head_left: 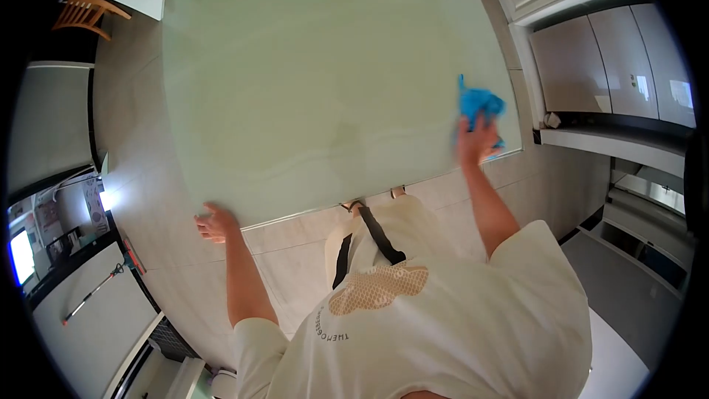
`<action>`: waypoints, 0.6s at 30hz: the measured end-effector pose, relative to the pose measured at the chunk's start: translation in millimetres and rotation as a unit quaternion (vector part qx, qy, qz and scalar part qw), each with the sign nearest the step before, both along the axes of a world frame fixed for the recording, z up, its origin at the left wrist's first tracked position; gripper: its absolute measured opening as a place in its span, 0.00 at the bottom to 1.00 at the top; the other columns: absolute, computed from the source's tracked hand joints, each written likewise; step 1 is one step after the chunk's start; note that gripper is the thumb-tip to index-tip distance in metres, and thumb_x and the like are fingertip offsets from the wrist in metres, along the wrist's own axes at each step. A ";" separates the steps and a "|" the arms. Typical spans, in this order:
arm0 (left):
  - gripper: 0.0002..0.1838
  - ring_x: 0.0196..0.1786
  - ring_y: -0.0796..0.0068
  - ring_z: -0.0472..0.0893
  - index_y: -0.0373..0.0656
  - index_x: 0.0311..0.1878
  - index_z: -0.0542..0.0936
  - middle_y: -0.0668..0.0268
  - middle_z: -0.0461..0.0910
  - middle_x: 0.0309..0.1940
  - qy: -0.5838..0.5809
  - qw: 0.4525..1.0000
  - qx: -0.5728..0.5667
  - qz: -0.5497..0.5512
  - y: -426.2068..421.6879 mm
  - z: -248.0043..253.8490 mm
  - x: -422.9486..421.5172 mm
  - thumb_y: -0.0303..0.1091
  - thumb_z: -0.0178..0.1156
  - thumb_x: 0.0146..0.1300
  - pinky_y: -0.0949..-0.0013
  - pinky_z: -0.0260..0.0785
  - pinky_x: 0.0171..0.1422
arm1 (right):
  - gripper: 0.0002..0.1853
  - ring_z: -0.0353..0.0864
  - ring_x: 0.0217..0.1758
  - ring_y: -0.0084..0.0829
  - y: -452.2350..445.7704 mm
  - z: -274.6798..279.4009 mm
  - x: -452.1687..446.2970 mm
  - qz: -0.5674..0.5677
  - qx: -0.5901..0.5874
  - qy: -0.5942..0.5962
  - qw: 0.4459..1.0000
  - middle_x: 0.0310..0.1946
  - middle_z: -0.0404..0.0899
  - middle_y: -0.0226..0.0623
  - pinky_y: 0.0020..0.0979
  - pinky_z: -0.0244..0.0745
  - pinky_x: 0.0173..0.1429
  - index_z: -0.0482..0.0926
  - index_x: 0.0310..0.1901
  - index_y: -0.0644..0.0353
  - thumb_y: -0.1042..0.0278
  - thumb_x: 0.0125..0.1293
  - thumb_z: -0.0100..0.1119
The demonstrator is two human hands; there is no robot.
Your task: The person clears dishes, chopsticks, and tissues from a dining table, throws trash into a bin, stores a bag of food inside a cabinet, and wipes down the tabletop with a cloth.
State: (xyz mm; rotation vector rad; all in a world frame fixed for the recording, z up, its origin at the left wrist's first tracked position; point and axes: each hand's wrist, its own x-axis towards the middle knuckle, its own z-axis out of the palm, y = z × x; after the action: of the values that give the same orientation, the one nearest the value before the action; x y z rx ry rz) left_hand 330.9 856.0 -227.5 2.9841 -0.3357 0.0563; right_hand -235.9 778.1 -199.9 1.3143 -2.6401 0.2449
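Observation:
A bright blue cloth [481, 103] lies bunched under my right hand [478, 139], near the right front corner of a large pale green glass-like tabletop [317, 81]. The fingers of that hand press onto the cloth and are slightly blurred; a bit of blue also shows beside the wrist. My left hand [214, 224] rests at the left front corner of the table, with nothing seen in it. Its fingers are loosely bent and reach past the corner, thumb apart from them.
Wooden chairs [87, 15] stand beyond the table's left side. Glossy cabinets [591, 63] and a white ledge [613, 149] line the right. A long-handled squeegee-like tool [96, 292] is at the lower left. Light floor tiles [133, 125] surround the table.

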 end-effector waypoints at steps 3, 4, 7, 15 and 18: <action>0.36 0.64 0.57 0.61 0.45 0.65 0.61 0.61 0.62 0.62 0.004 1.000 0.005 0.002 -1.1 0.8 -2.3 0.64 0.41 0.63 0.49 0.60 0.60 | 0.28 0.60 0.65 0.42 12.0 15.6 128.6 0.266 -0.002 -0.054 0.962 0.65 0.60 0.34 0.70 0.36 0.63 0.72 0.57 0.38 0.51 0.51 0.60; 0.37 0.64 0.58 0.60 0.45 0.66 0.60 0.61 0.62 0.63 0.010 1.000 0.011 -0.004 -1.7 2.0 -1.8 0.64 0.41 0.63 0.50 0.60 0.60 | 0.28 0.60 0.65 0.40 17.7 19.7 163.7 0.342 0.001 -0.119 0.932 0.65 0.59 0.32 0.71 0.38 0.63 0.74 0.54 0.37 0.53 0.47 0.63; 0.37 0.65 0.59 0.60 0.44 0.66 0.60 0.61 0.61 0.64 0.026 1.000 -0.001 -0.002 -3.4 9.3 -7.5 0.63 0.40 0.64 0.51 0.58 0.62 | 0.29 0.61 0.65 0.40 19.5 31.0 192.7 0.465 0.044 -0.141 0.873 0.64 0.62 0.31 0.70 0.41 0.63 0.75 0.53 0.36 0.55 0.42 0.66; 0.35 0.68 0.59 0.55 0.44 0.67 0.58 0.62 0.58 0.66 0.063 0.998 -0.006 -0.004 -6.2 19.9 -15.2 0.60 0.40 0.65 0.53 0.56 0.65 | 0.26 0.59 0.67 0.41 -102.8 10.5 15.4 0.190 -0.024 -0.016 0.981 0.63 0.64 0.40 0.63 0.42 0.65 0.74 0.55 0.47 0.52 0.54 0.60; 0.35 0.68 0.60 0.55 0.46 0.67 0.58 0.63 0.57 0.66 0.070 0.997 0.003 0.015 -8.9 19.8 -16.6 0.60 0.41 0.65 0.54 0.56 0.66 | 0.27 0.59 0.67 0.40 -160.2 5.9 73.9 0.059 -0.002 0.022 0.998 0.64 0.63 0.41 0.66 0.40 0.63 0.73 0.56 0.48 0.50 0.55 0.58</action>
State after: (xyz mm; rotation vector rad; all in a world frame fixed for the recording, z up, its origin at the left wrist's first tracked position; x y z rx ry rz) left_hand 314.3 847.1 -207.6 2.9781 -0.2746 -0.1497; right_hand -162.0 617.8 -194.0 1.4583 -2.5289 0.2343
